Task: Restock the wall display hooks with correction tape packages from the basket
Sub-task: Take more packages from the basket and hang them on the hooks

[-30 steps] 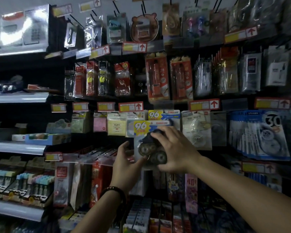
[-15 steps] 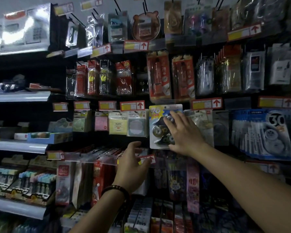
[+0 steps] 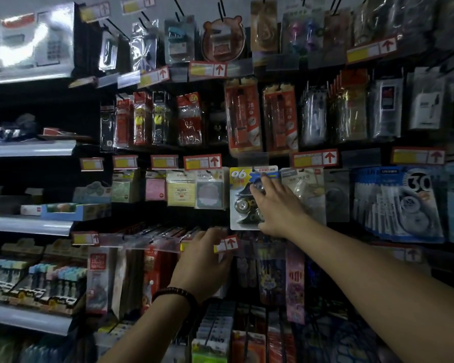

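Correction tape package right of sticky notes

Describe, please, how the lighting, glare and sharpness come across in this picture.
Head view: dim overall, with the lower right corner nearly black; head view again, strong white glare on the calculator box at upper left; the correction tape package under the right hand is legible; the shelf edges at left slant and curve slightly, as a wide-angle lens would make them.
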{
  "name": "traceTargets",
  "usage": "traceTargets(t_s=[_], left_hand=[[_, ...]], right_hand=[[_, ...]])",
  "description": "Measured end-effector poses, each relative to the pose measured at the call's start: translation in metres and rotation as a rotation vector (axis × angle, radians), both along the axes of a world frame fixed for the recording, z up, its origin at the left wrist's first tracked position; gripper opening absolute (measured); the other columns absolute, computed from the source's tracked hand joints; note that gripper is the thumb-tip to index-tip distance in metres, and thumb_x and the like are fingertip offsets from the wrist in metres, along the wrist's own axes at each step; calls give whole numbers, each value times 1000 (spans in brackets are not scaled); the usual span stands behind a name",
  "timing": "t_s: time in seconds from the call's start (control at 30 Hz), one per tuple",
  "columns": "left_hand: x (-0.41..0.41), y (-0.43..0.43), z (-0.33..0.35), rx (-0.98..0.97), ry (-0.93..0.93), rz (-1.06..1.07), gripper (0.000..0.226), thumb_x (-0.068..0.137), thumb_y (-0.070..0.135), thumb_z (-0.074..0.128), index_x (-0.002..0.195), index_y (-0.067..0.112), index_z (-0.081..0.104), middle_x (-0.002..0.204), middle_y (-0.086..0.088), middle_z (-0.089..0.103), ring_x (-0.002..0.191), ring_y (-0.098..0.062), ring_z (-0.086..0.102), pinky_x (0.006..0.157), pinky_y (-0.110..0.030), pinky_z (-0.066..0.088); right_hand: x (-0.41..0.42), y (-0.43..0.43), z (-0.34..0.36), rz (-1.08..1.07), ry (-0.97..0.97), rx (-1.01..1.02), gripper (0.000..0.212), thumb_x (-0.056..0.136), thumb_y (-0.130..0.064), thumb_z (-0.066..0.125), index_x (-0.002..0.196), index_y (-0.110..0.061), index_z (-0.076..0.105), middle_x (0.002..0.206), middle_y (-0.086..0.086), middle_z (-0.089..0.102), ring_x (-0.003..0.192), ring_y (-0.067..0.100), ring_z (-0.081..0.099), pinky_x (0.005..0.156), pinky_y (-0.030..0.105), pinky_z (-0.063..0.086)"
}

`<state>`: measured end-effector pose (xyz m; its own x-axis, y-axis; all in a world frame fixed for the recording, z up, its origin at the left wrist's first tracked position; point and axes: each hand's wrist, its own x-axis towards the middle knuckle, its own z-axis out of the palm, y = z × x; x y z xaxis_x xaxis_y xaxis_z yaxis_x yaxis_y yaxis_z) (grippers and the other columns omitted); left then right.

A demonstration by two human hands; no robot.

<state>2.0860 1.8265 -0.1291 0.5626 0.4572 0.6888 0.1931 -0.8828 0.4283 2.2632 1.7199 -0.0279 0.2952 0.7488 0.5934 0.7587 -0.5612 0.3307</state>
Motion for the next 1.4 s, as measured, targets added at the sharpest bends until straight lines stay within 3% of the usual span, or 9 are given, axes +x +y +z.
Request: traceTargets(t_s=[0.13,0.3,0.57,0.83,0.93,1.07,1.2,1.3,1.4], left_hand=[[-9,-8,-4,55,71,45,34,96,39,67,129,32,61,129,7,61,116,-16,62,95,-36,56],[-20,-25,-39,69,158,86,33,97,39,66,129,33,59,127,8,61,113,-16,63,92,-37,57],[-44,-63,-208,-13,492,50,26,96,41,65,120,34,64,119,7,65,104,-21,68,83,-40,58],[-72,-92,-398,-243,885,22,26,101,49,57,122,35,64,119,10,64,104,-19,65,80,-35,55],[-66,-97,-448,-333,1023,-16,25,98,45,57,117,30,65,111,1,67,104,-28,68,83,-42,58],[-42,-99,-494,-410,1165,-84,38,99,48,60,126,22,65,123,-5,70,116,-33,67,90,-41,55],[-27,-94,-556,-615,1126,-60,42,95,68,57,92,28,69,101,2,77,99,-22,72,87,-38,58],[-22,-95,-596,-740,1123,-133,23,99,45,64,113,28,71,115,5,76,108,-18,71,94,-30,55],[-17,-95,-621,-736,1242,-252,54,97,49,63,148,37,50,148,11,61,126,-17,64,109,-36,50]], right_hand=[[-11,-11,-16,92,51,56,80,89,-37,69,157,-16,34,171,19,10,157,38,13,125,50,25],[-27,-36,-79,278,74,140,52,88,-41,67,133,-14,61,139,9,53,133,32,47,104,47,47],[-42,-74,-289,397,436,107,32,86,-37,65,112,-19,66,107,3,61,106,27,57,86,46,54],[-59,-130,-535,129,999,-177,30,91,-37,60,119,-27,62,119,-6,61,111,19,59,87,39,55],[-68,-146,-613,-16,1225,-201,25,89,-34,67,112,-28,64,114,-5,65,99,17,64,83,38,57],[-77,-163,-702,-195,1451,-215,11,87,-22,72,96,-24,66,93,-7,69,86,12,66,70,27,49],[-79,-175,-793,-364,1596,-305,22,82,-36,69,102,-27,68,108,-3,72,100,18,69,80,25,50],[-72,-181,-862,-434,1666,-338,33,63,-51,52,79,-24,61,86,2,73,80,22,70,74,39,60],[-69,-182,-890,-530,1707,-228,39,74,-37,72,108,-16,71,89,2,75,72,19,70,62,35,59]])
